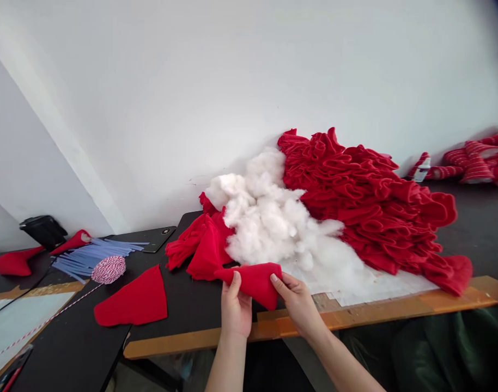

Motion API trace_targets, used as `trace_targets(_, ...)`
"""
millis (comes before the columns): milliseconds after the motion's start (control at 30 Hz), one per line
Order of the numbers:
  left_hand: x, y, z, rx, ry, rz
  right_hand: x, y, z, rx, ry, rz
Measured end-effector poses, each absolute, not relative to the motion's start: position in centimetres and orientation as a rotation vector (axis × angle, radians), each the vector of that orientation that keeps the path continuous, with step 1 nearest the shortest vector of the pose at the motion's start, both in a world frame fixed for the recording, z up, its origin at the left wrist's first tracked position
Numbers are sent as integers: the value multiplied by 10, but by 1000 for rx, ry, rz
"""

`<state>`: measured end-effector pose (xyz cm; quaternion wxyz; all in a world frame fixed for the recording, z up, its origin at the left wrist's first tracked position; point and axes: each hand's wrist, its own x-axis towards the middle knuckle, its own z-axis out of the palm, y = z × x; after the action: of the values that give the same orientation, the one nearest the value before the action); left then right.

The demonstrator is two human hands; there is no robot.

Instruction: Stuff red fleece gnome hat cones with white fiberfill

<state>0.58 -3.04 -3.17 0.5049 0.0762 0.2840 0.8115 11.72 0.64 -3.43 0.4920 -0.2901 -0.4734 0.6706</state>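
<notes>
Red felt cone [255, 283] at 6 o'clock in the head view, clamped between left hand [235, 307] and right hand [298, 305], fingers and thumbs of both pinching its edges, just above an orange wooden table edge [396, 306]. Fluffy white polyester stuffing [269, 218] at 12 o'clock, touching a heaped pile of red felt cones [367, 198] toward 1 o'clock. Flat red felt cut-out [130, 300] at 8 o'clock, near a red-and-white twine ball [108, 270] and pale blue paper strips [93, 258].

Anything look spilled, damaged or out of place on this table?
The loose white stuffing sprawls uncontained over paper sheets and against the red fabric heap, looking spilled rather than stored. The wooden table edge also looks worn near the paper.
</notes>
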Motion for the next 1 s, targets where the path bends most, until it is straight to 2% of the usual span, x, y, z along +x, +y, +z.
trace_targets(200,-26,-26,-25,22,618,2050,124,6,-33,-775,-948,1711)
trace_targets(433,17,-37,-26,391,637,1913,111,-2,-26,-766,-980,1668)
trace_targets(567,26,-38,-23,289,639,2037,114,-11,-42,-890,-1048,1378)
trace_targets(733,-8,-74,-11,184,581,2046,91,-13,-80,-934,-1498,1159)
trace_targets(900,-88,-166,17,143,750,2058,63,-5,-113,-765,-1974,575)
trace_targets(1000,-164,-206,28,227,982,2006,63,2,-134,-675,-2069,386)
